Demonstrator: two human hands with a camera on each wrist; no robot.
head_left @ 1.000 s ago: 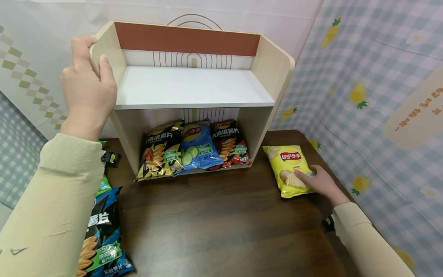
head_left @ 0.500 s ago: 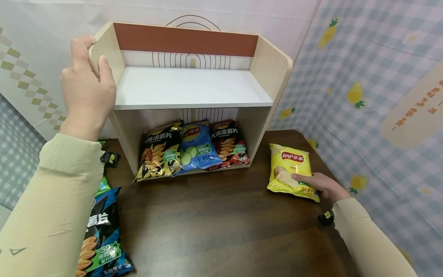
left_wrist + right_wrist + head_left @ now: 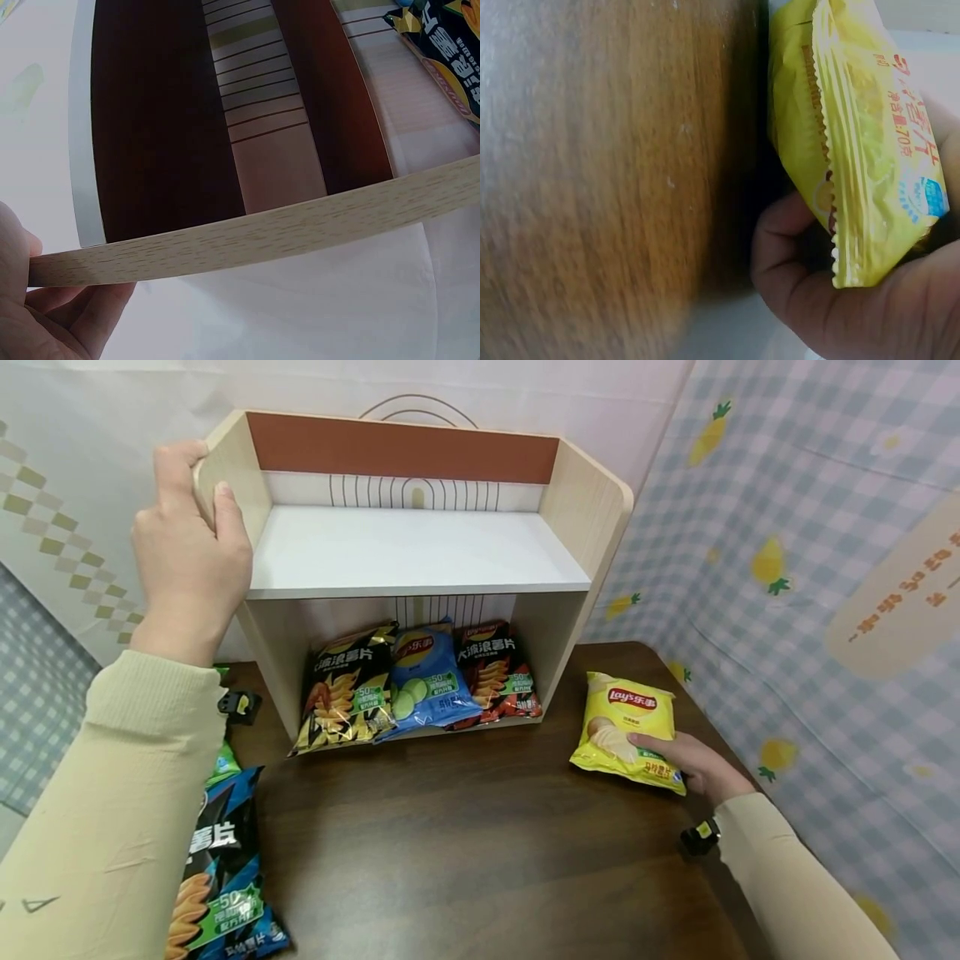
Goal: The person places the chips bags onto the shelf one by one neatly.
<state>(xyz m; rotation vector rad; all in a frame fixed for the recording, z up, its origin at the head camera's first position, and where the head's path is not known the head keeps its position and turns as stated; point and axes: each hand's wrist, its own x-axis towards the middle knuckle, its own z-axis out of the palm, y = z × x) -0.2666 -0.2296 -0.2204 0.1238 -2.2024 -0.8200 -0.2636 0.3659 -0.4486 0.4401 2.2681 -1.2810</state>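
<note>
My left hand [image 3: 191, 556] grips the upper left side panel of a small wooden shelf [image 3: 420, 552], thumb on the inner face and fingers round the outside. In the left wrist view the fingers [image 3: 82, 319] curl under the pale panel edge [image 3: 247, 229]. At the right, my right hand [image 3: 705, 764] holds a yellow bag of potato chips [image 3: 628, 727] by its lower right corner, thumb on the front. The right wrist view shows fingers [image 3: 784, 255] bent beneath the yellow bag [image 3: 855, 150], close over the brown table [image 3: 615, 180].
In the shelf's lower compartment lean a black-gold chip bag [image 3: 348, 693], a blue chip bag [image 3: 431, 681] and a black-red chip bag [image 3: 495, 672]. A black-blue chip bag [image 3: 225, 877] and a partly hidden green bag [image 3: 223, 764] lie at the left. Checked cloth [image 3: 795, 610] hangs at the right.
The yellow chip bag has turned in my right hand, its top swinging rightward, then shifted slightly left in the last half second. My left hand has kept its hold on the shelf.
</note>
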